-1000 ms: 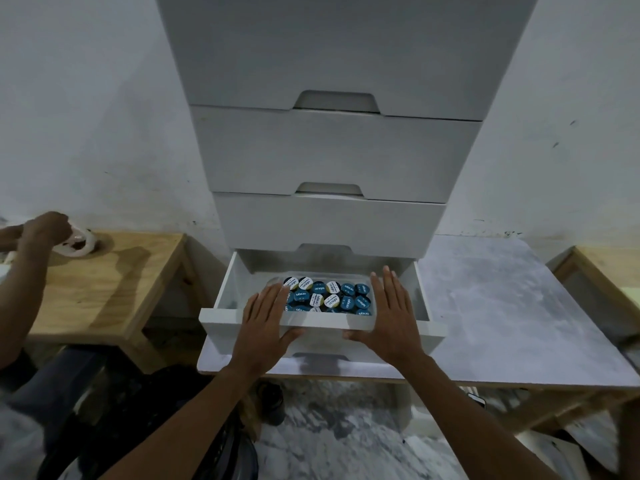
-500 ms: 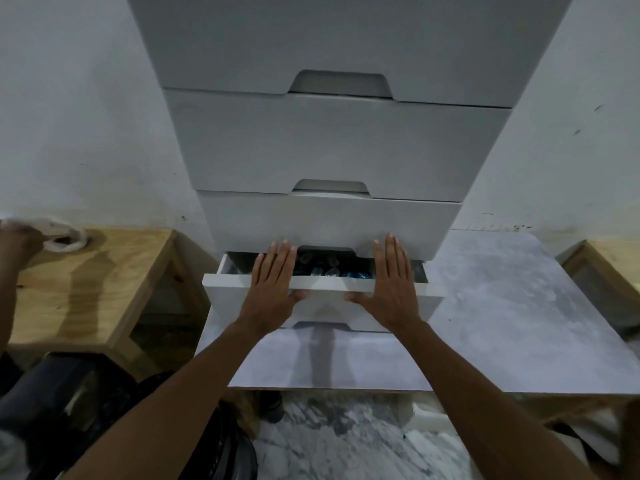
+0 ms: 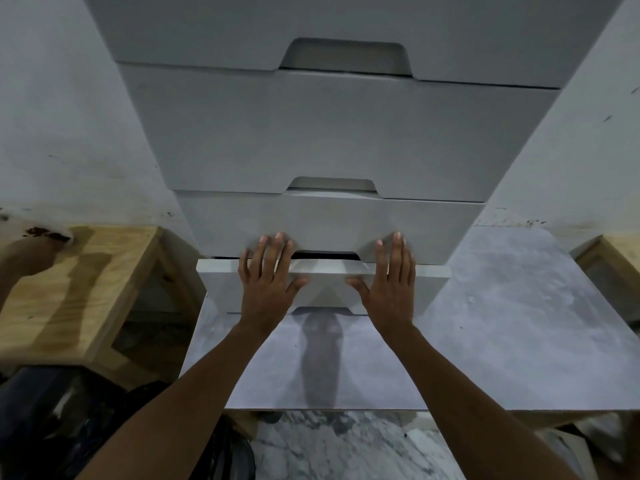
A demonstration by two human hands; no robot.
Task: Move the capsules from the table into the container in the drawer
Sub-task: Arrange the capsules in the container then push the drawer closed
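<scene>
Your left hand (image 3: 265, 289) and your right hand (image 3: 391, 289) both lie flat against the front of the lowest drawer (image 3: 221, 282), fingers straight and spread, thumbs pointing inward toward each other; neither hand is wrapped round anything, they only press on the panel. Your fingertips (image 3: 277, 239) reach over the drawer's top edge and touch the lower part of the drawer front above. The drawer stands out just a little from the white drawer unit (image 3: 329, 133), leaving a narrow dark slit (image 3: 325, 257) between its top edge and the drawer above. That slit is too dark and thin to show the container or the capsules, so you cannot tell from here how they lie inside. The unit stands at the back of a grey mottled table (image 3: 519, 323), and your forearms cross the table's bare front part, with a dark shadow on it between them. To your left is a wooden table (image 3: 86, 289), where a blurred arm of another person (image 3: 24, 261) rests near the wall. A corner of another wooden table (image 3: 616, 258) shows at the right edge, and marbled floor (image 3: 329, 445) lies below the grey table.
</scene>
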